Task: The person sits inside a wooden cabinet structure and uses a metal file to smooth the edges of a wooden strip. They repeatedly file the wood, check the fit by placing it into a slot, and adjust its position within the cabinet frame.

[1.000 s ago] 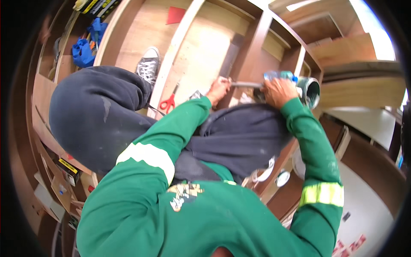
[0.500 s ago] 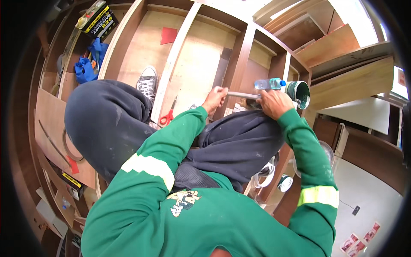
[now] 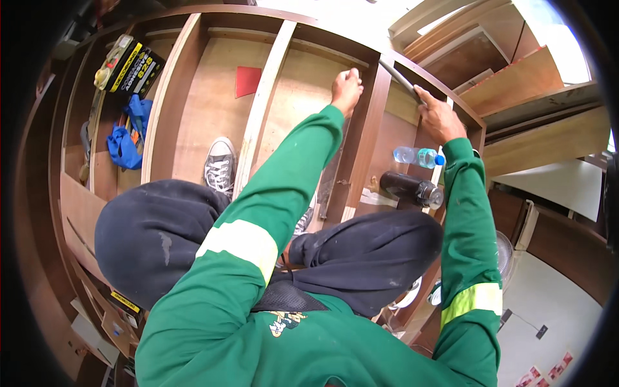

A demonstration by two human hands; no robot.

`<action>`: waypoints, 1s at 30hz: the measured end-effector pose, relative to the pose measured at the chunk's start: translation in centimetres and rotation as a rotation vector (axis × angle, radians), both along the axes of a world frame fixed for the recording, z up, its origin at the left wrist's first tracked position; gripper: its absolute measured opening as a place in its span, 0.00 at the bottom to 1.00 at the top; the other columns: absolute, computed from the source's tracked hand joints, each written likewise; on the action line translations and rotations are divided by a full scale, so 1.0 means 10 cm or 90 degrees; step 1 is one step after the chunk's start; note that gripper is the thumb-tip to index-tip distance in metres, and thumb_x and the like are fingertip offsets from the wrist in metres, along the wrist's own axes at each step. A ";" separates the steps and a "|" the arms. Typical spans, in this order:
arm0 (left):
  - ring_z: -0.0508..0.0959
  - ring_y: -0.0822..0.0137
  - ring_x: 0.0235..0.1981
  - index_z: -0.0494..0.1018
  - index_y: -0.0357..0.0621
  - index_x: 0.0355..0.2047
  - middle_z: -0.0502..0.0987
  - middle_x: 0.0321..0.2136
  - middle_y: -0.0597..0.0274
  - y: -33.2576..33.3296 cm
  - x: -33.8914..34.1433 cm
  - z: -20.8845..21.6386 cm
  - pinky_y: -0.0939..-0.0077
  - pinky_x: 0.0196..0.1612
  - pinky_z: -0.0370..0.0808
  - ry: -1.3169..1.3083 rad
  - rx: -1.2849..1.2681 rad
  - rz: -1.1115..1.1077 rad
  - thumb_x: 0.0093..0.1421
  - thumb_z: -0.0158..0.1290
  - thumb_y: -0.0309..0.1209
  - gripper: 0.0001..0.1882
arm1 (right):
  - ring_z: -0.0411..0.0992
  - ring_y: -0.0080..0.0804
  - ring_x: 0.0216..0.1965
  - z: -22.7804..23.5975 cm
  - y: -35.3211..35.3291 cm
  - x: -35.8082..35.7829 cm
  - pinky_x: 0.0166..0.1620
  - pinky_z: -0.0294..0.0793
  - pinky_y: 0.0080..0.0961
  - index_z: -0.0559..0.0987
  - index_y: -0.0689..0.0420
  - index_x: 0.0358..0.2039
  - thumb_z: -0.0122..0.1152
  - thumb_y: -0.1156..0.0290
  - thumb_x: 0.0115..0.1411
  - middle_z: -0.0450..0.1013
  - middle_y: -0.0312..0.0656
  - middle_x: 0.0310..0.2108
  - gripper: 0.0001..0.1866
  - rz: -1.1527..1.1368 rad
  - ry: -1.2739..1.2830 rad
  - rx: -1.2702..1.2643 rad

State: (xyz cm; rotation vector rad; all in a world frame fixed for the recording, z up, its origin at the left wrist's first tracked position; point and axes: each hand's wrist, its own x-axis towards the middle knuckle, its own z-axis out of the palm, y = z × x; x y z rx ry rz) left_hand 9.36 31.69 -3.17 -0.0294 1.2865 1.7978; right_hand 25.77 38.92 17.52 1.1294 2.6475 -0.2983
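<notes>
My right hand (image 3: 442, 117) is closed around one end of a long, thin grey bar (image 3: 398, 76), shaped like a file. Its far end reaches up and left to the top edge of a brown wooden frame (image 3: 365, 119). To the left of the bar, my left hand (image 3: 347, 92) is raised over a bay of the frame, apart from the bar. Its fingers are curled in, and whatever they may hold is hidden. Below my right hand, a clear water bottle (image 3: 412, 157) with a blue cap and a dark bottle (image 3: 411, 189) lie on their sides.
A red piece of sheet (image 3: 248, 82) lies in the bay left of my left hand. Farther left are a yellow-and-black adhesive tin (image 3: 134, 68) and a blue bag (image 3: 126, 145). Brown and pale boards (image 3: 516, 80) lean at the far right. My shoe (image 3: 220, 166) stands inside the frame.
Both hands have moved up and away from me. My left hand has let go of the bar's end, and the bar now tilts up to the left. The red scissors and green tin no longer show.
</notes>
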 end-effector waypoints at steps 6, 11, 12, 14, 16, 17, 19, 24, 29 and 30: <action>0.70 0.76 0.19 0.75 0.37 0.45 0.76 0.27 0.67 0.80 -0.23 0.06 0.81 0.25 0.71 -0.192 -0.037 0.037 0.67 0.61 0.43 0.20 | 0.80 0.51 0.43 -0.10 0.17 -0.44 0.47 0.78 0.48 0.69 0.42 0.68 0.43 0.75 0.67 0.80 0.52 0.42 0.29 0.119 -0.201 0.107; 0.67 0.79 0.18 0.78 0.43 0.36 0.76 0.23 0.73 1.02 -0.19 -0.17 0.83 0.22 0.66 -0.222 -0.008 0.028 0.64 0.65 0.34 0.09 | 0.80 0.49 0.38 -0.24 0.23 -0.38 0.42 0.77 0.50 0.67 0.42 0.69 0.44 0.77 0.65 0.79 0.52 0.36 0.31 0.142 -0.178 0.141; 0.67 0.79 0.18 0.79 0.45 0.34 0.76 0.23 0.73 1.01 -0.18 -0.20 0.84 0.21 0.65 -0.226 0.003 0.007 0.64 0.64 0.35 0.09 | 0.80 0.49 0.37 -0.26 0.21 -0.37 0.41 0.77 0.50 0.66 0.42 0.70 0.44 0.77 0.65 0.79 0.52 0.36 0.32 0.147 -0.170 0.145; 0.64 0.79 0.19 0.80 0.45 0.35 0.75 0.22 0.74 1.06 -0.20 -0.26 0.83 0.20 0.61 -0.223 0.015 0.021 0.63 0.65 0.39 0.11 | 0.80 0.49 0.36 -0.31 0.22 -0.40 0.40 0.79 0.49 0.68 0.44 0.68 0.45 0.77 0.66 0.79 0.52 0.35 0.29 0.143 -0.179 0.152; 0.63 0.79 0.19 0.80 0.45 0.34 0.74 0.22 0.73 1.03 -0.25 -0.35 0.81 0.19 0.59 -0.206 -0.043 0.052 0.63 0.65 0.40 0.12 | 0.80 0.50 0.36 -0.46 0.22 -0.46 0.39 0.80 0.49 0.69 0.44 0.66 0.45 0.76 0.66 0.78 0.52 0.35 0.28 0.159 -0.135 0.171; 0.62 0.78 0.17 0.79 0.45 0.32 0.73 0.21 0.72 1.08 -0.28 -0.41 0.77 0.17 0.57 -0.198 -0.052 0.099 0.62 0.67 0.42 0.14 | 0.81 0.50 0.36 -0.53 0.24 -0.56 0.38 0.81 0.48 0.70 0.46 0.65 0.45 0.75 0.67 0.79 0.53 0.34 0.26 0.170 -0.129 0.173; 0.67 0.74 0.22 0.79 0.41 0.33 0.76 0.25 0.66 1.14 -0.30 -0.55 0.70 0.25 0.64 -0.187 -0.185 0.110 0.59 0.69 0.40 0.16 | 0.81 0.51 0.38 -0.67 0.33 -0.65 0.39 0.82 0.49 0.69 0.45 0.66 0.46 0.74 0.67 0.79 0.55 0.36 0.27 0.155 -0.157 0.129; 0.76 0.68 0.36 0.82 0.39 0.40 0.82 0.38 0.60 1.03 -0.30 -0.31 0.68 0.41 0.72 -0.139 -0.154 -0.009 0.59 0.69 0.38 0.16 | 0.81 0.52 0.40 -0.49 0.41 -0.60 0.42 0.81 0.49 0.70 0.46 0.66 0.45 0.74 0.67 0.80 0.55 0.38 0.26 0.112 -0.172 0.084; 0.62 0.76 0.26 0.85 0.48 0.43 0.73 0.26 0.76 0.81 -0.18 0.01 0.78 0.27 0.61 -0.107 -0.093 -0.045 0.57 0.70 0.45 0.19 | 0.81 0.53 0.39 -0.25 0.24 -0.36 0.42 0.82 0.47 0.70 0.51 0.66 0.45 0.74 0.68 0.80 0.54 0.38 0.26 0.134 -0.162 0.120; 0.62 0.76 0.26 0.85 0.48 0.42 0.73 0.26 0.76 0.84 -0.20 -0.06 0.79 0.29 0.62 -0.085 -0.074 -0.019 0.56 0.71 0.45 0.19 | 0.81 0.53 0.39 -0.26 0.19 -0.39 0.42 0.82 0.47 0.70 0.51 0.67 0.45 0.74 0.67 0.80 0.55 0.37 0.27 0.134 -0.165 0.123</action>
